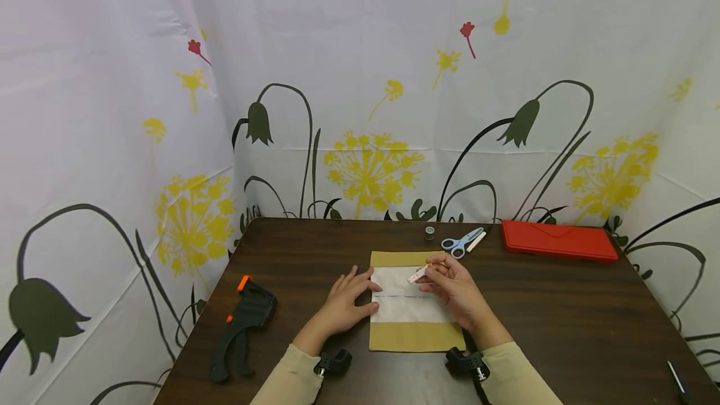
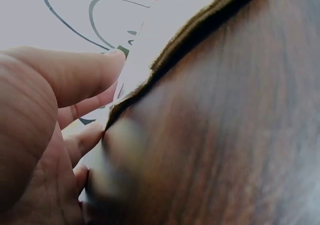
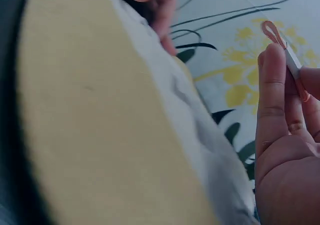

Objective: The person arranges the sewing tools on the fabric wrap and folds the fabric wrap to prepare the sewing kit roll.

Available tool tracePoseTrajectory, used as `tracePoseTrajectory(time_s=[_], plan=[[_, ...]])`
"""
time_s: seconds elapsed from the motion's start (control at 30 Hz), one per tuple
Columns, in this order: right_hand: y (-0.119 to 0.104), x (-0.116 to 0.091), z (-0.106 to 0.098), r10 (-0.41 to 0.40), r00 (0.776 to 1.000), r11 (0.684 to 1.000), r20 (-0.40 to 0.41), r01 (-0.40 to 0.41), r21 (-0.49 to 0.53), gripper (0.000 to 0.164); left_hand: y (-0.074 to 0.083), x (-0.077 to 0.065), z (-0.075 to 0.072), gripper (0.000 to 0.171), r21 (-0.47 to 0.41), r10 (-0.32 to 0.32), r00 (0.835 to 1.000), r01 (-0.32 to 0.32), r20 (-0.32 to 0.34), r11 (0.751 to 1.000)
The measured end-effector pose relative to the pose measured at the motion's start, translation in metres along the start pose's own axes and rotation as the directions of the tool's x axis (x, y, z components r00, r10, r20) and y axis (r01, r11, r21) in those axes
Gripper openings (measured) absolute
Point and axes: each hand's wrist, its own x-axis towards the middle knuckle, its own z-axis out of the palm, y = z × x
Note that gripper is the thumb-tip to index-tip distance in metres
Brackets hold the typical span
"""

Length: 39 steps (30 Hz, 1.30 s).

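Note:
A cloth piece [image 1: 416, 336], white in the middle with mustard bands at its near and far ends, lies flat on the table. My left hand [image 1: 350, 302] rests at its left edge with fingers spread and fairly straight; the thumb [image 2: 95, 75] shows by the edge in the left wrist view. Over the right part of the cloth, my right hand [image 1: 458, 292] pinches a small bundle with a white band [image 1: 418, 274] between thumb and fingertips. In the right wrist view an orange thread loop [image 3: 270, 31] sticks out of that band.
Behind the cloth are a small spool [image 1: 430, 233], blue-handled scissors [image 1: 462, 242] and a thin white piece [image 1: 476, 242]. A red case [image 1: 559, 240] lies at the back right, a black-and-orange clamp [image 1: 247, 317] at the left, a pen [image 1: 677, 377] at the front right.

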Motion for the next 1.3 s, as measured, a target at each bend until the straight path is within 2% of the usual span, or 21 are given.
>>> tracePoseTrajectory(time_s=[0.2,0.33,0.53,0.67,0.83,1.0,1.3], plan=[[0.007,0.006,0.017,0.059,0.998,0.998,-0.018,-0.06,-0.033,0.037,0.003,0.002,0.001,0.024,-0.007,-0.022,1.0,0.022,-0.01,1.0],[0.003,0.015,0.031,0.042,0.998,0.997,-0.039,-0.044,-0.057,0.042,0.001,0.002,0.0,0.022,0.003,-0.039,0.999,0.04,-0.023,0.999],[0.002,0.035,0.052,-0.002,0.996,0.999,-0.092,-0.001,-0.039,0.042,0.002,0.009,-0.005,0.013,-0.046,-0.09,0.995,0.088,-0.043,0.995],[0.02,0.047,0.052,-0.012,0.99,1.0,-0.139,0.009,-0.016,0.035,0.007,0.013,-0.003,0.01,-0.057,-0.104,0.993,0.101,-0.049,0.993],[0.042,0.047,0.05,0.026,0.992,1.0,-0.127,-0.026,0.003,0.032,0.009,0.009,0.001,0.008,-0.064,-0.108,0.992,0.104,-0.066,0.993],[0.046,0.044,0.05,0.039,0.994,0.998,-0.101,-0.044,-0.043,0.032,0.007,0.008,0.003,0.004,-0.086,-0.108,0.991,0.101,-0.08,0.991],[0.042,0.046,0.053,0.037,0.997,0.997,-0.07,-0.041,-0.063,0.032,0.005,0.009,0.008,0.005,-0.033,-0.089,0.984,0.085,-0.152,0.996]])
